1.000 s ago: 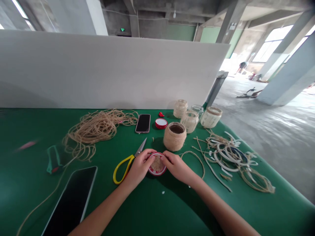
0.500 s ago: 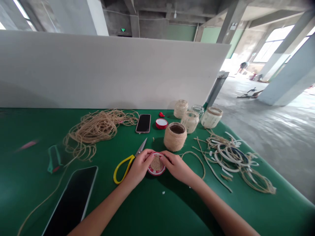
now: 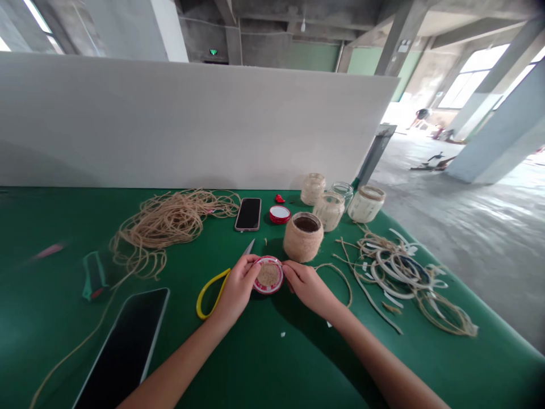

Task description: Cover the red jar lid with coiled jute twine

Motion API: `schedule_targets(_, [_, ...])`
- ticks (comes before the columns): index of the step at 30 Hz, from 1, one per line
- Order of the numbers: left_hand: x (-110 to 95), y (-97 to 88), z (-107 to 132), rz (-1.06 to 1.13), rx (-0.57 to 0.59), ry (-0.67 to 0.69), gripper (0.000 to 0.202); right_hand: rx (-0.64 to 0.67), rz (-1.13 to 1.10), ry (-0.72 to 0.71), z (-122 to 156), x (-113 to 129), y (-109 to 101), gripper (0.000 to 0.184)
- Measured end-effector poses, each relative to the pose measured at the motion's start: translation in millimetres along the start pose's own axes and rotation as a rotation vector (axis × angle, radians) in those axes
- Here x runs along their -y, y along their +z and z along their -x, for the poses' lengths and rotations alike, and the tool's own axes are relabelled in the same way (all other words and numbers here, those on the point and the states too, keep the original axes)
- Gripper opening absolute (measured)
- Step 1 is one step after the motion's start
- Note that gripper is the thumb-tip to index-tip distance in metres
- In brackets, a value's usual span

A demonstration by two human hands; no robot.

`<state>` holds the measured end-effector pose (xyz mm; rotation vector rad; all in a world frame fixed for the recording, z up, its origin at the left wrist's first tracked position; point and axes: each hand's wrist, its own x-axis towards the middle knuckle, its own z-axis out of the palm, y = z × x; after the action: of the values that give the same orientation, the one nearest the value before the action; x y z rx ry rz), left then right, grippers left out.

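Note:
A red jar lid (image 3: 268, 275), its top covered with a coil of jute twine, sits between both hands above the green table (image 3: 264, 363). My left hand (image 3: 235, 288) grips the lid's left rim with curled fingers. My right hand (image 3: 307, 287) pinches the lid's right rim. The lid is tilted up toward me. Yellow-handled scissors (image 3: 212, 289) lie partly under my left hand. A twine-wrapped jar (image 3: 302, 236) stands open just behind the lid.
A tangle of twine (image 3: 168, 222), a phone (image 3: 248, 213) and a second red lid (image 3: 279, 213) lie farther back. Several glass jars (image 3: 336, 204) stand at the back right, scrap strips and rings (image 3: 400, 267) to the right. A large phone (image 3: 123, 346) lies near left. A white panel (image 3: 183, 122) backs the table.
Both hands have lifted and tilted the twine-covered lid so that its face shows more; the thumbs have moved off its top to the rim.

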<state>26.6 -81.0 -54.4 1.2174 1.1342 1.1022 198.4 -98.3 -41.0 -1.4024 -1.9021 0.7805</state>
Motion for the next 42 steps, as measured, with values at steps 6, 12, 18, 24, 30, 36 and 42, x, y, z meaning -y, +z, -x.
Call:
schedule_targets(6, [0.9, 0.4, 0.5, 0.003, 0.024, 0.001, 0.024, -0.051, -0.011, -0.002, -1.0, -1.1, -0.8, 0.027])
schedule_targets(12, [-4.8, 3.3, 7.7, -0.173, 0.119, 0.098, 0.021, -0.126, -0.142, -0.069, -1.3, 2.5, -1.1, 0.029])
schedule_targets(18, [-7.3, 4.3, 13.2, -0.285, 0.217, 0.159, 0.020, -0.015, -0.219, -0.051, 0.6, 4.2, 5.3, 0.019])
schedule_targets(24, [-7.7, 4.2, 12.9, -0.223, 0.214, 0.132, 0.020, -0.005, -0.283, -0.039, -0.4, -1.5, 7.7, 0.019])
schedule_targets(30, [-5.5, 4.4, 10.1, -0.113, 0.184, 0.107, 0.021, -0.008, -0.316, -0.055, -0.8, -1.4, 5.7, 0.022])
schedule_targets(36, [-5.8, 3.5, 10.4, -0.015, 0.164, 0.051, 0.021, -0.019, -0.290, -0.047, -0.5, 1.3, 2.8, 0.020])
schedule_targets(42, [-10.4, 5.7, 11.3, -0.020, 0.199, 0.018, 0.016, 0.009, -0.291, -0.047, -0.3, -0.3, 3.6, 0.019])
